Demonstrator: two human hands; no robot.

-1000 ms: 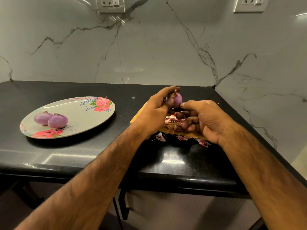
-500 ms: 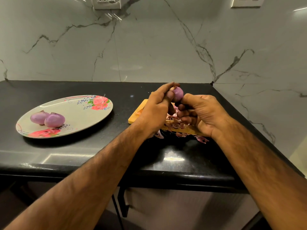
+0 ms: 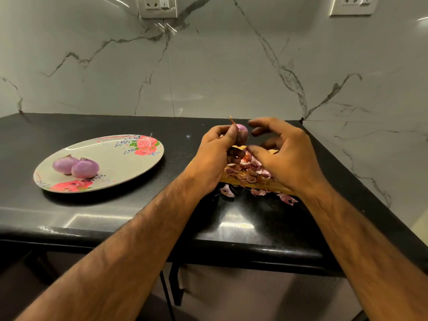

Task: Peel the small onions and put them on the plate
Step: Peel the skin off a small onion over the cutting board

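Onion (image 3: 242, 135) sits pinched in your left hand (image 3: 215, 156), just right of the frame's centre, held up above the far end of the cutting board (image 3: 254, 186). Your thumb and fingers curl round its left side, so only its smooth, pale purple right half shows, with the dry stem tip poking up and to the left above your knuckles.

Your right hand (image 3: 284, 158) hovers just beside the onion, on its right, and grips nothing. Its fingers are spread and loosely bent. The forefinger arches toward the onion from the upper right with a small gap between them, and the thumb points left over the board.

A heap of peel (image 3: 247, 171), pink, white and brown, lies on the board between your two wrists and hides most of its wooden surface. A few scraps (image 3: 227, 189) have spilled over the near edge onto the black tabletop (image 3: 139, 216), below the board in the frame.

Well apart from your hands, in the left middle of the frame, the plate (image 3: 129, 174) rests flat on the tabletop, pale with red roses painted at its far and near rims. Two onions (image 3: 85, 168) lie on its left part, touching each other, both purple and bare of dry skin.

Behind the tabletop rises a white marble wall (image 3: 208, 66) with grey veins, and two sockets (image 3: 157, 6) sit along the top edge of the frame.
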